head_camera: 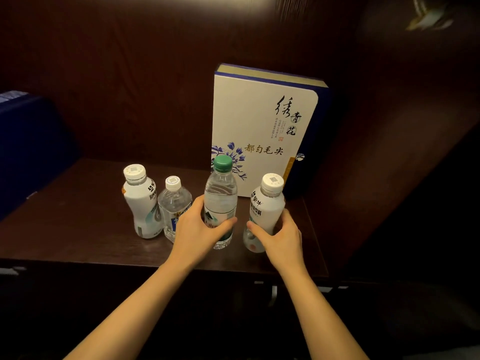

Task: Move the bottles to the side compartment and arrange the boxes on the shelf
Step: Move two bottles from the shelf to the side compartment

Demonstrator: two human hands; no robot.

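Observation:
Several bottles stand near the front of a dark wooden shelf (78, 229). My left hand (198, 229) is wrapped around a clear water bottle with a green cap (220, 196). My right hand (280, 236) grips a white drink bottle with a white cap (265, 206) just to its right. Left of my hands stand a small clear bottle with a white cap (172, 201) and another white drink bottle (141, 201), both untouched. A tall white box with blue flowers and calligraphy (259, 131) stands upright behind the bottles, against the back wall.
A dark blue box (31, 152) stands at the shelf's left end. A dark wooden side panel (376, 152) rises right of the white box, with a dim space beyond it. The shelf's front edge runs below my wrists.

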